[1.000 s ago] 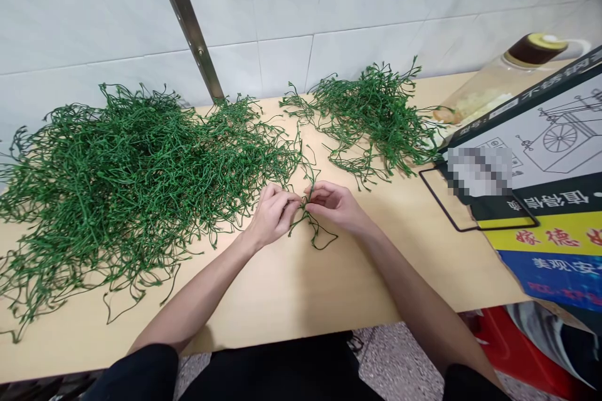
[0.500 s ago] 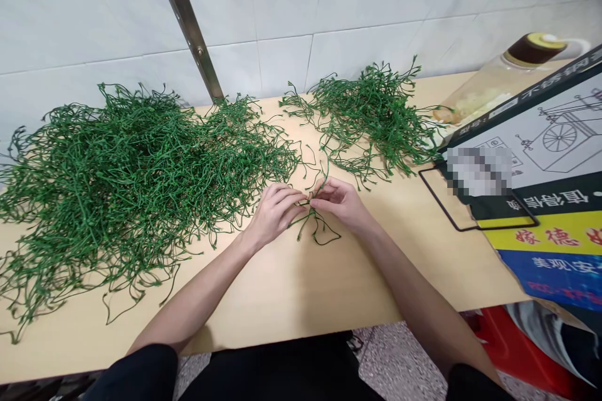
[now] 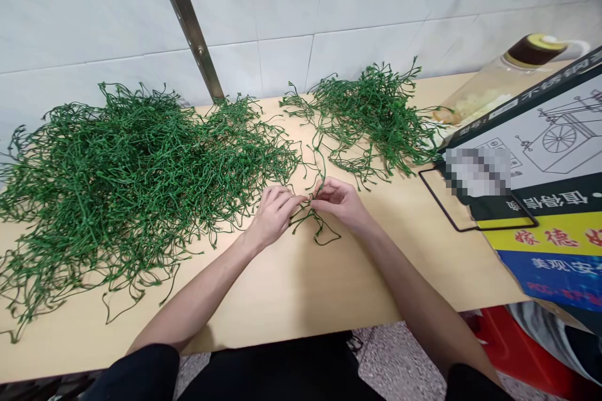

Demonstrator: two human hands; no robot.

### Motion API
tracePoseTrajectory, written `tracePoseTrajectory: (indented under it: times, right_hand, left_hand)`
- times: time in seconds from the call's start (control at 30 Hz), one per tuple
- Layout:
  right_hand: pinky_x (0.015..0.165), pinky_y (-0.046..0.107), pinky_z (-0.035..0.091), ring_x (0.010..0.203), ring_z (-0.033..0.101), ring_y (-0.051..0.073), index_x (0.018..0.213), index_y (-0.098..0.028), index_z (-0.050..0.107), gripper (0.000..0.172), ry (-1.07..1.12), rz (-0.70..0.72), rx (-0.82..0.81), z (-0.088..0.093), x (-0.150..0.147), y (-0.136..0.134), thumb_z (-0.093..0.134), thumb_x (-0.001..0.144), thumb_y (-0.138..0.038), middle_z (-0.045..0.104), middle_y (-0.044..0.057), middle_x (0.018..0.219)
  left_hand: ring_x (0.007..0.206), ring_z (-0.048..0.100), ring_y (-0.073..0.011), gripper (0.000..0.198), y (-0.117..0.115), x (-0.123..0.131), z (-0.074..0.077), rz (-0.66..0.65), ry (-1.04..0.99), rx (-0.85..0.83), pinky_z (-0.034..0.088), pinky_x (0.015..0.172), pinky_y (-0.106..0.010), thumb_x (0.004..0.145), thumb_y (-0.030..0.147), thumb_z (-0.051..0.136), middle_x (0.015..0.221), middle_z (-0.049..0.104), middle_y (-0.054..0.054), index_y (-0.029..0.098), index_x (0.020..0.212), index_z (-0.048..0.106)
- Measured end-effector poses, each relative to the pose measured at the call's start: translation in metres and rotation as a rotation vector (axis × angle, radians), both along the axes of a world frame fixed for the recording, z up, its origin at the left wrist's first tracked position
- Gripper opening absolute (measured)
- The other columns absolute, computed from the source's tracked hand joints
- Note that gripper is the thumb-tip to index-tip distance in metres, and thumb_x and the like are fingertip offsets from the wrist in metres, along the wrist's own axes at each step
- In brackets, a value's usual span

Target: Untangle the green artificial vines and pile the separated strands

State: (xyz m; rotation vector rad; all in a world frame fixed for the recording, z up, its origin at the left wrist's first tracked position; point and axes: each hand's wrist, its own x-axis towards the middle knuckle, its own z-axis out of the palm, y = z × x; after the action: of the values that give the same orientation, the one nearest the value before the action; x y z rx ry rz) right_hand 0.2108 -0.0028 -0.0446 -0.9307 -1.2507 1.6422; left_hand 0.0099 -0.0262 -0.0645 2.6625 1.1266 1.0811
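Two hands are pinching a thin green sprig at the frame's centre.

The left hand (image 3: 273, 216) and right hand (image 3: 341, 203) are gripping the wiry green sprig (image 3: 316, 225), its curling strands trailing onto the pale wooden table (image 3: 291, 288).

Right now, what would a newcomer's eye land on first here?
A huge tangle of green stems covers the left half of the wooden table, with a smaller heap at the back right of centre. In the middle, the left hand and right hand pinch one sprig between them. A printed box lies at the right edge.
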Motion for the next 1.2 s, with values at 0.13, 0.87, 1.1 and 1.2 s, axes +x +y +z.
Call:
tracePoseTrajectory:
  times: [0.13,0.87,1.1,1.2]
  right_hand:
    - [0.070,0.030,0.051,0.069,0.063,0.014,0.076,-0.021,0.063,0.029,0.021,-0.011,0.034,0.000,-0.001,0.000,0.088,0.064,-0.030,0.068,-0.002,0.071]
    - [0.065,0.029,0.052,0.065,0.061,0.014,0.083,-0.021,0.069,0.034,0.076,-0.143,-0.106,-0.005,0.003,0.007,0.089,0.058,-0.034,0.069,-0.002,0.072]
    - [0.076,0.029,0.053,0.073,0.064,0.013,0.083,-0.021,0.069,0.035,0.105,-0.089,-0.103,-0.004,0.001,0.005,0.090,0.060,-0.037,0.071,0.000,0.080]
    - [0.076,0.029,0.052,0.073,0.064,0.013,0.079,-0.021,0.066,0.032,0.087,-0.087,-0.088,-0.004,0.001,0.004,0.089,0.062,-0.035,0.071,0.000,0.081]
  left_hand:
    - [0.085,0.051,-0.0200,0.031,-0.001,0.001,0.003,-0.017,-0.076,-0.003,0.041,0.078,-0.033,0.093,0.006,0.043,0.083,0.065,-0.005,0.017,0.117,0.059]
    - [0.119,0.058,-0.0232,0.017,0.006,0.002,0.003,0.364,-0.430,-0.168,0.049,0.100,-0.044,0.095,0.023,0.056,0.125,0.065,-0.012,0.019,0.107,0.067]
    - [0.093,0.066,-0.0176,0.015,0.004,0.005,0.010,0.004,-0.389,-0.181,0.055,0.083,-0.034,0.094,0.022,0.059,0.093,0.074,-0.009,0.016,0.105,0.069]
    - [0.088,0.066,-0.0165,0.016,0.005,0.004,0.008,-0.013,-0.388,-0.206,0.056,0.077,-0.031,0.093,0.023,0.061,0.090,0.073,-0.008,0.016,0.104,0.070]
